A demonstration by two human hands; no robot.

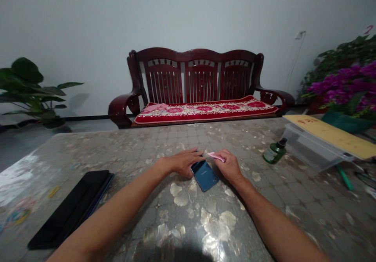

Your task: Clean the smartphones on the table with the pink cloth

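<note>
1. Phone [205,176], blue, one: laid on the table, back upward, set at a slant between the two hands; small lettering is borne on its back, and a round lens is seen near one corner.
2. Left hand [186,162]: placed at the far left end of the phone, fingers stretched out across it; whether the phone is gripped or merely pressed cannot be told, the thumb being hidden.
3. Right hand [230,167]: held just beside the phone's right edge, fingers curled, a folded pink cloth [216,157] pinched between them.
4. Table [141,152]: covered in a grey, flower-patterned, glossy sheet.
5. Dark flat device [70,203]: laid to the left of the left forearm, a second, bluish edge being shown beneath it.
6. Coloured bands [22,214]: scattered at the table's left; blurred.
7. Green bottle [274,151], dark-topped: stood, tilted in view, to the right of the right hand.
8. Clear plastic box [311,148]: placed beyond the bottle, topped by a yellow board [331,133].
9. Wooden bench [199,76]: positioned behind the table, its seat covered by a red patterned cushion [205,111].
</note>
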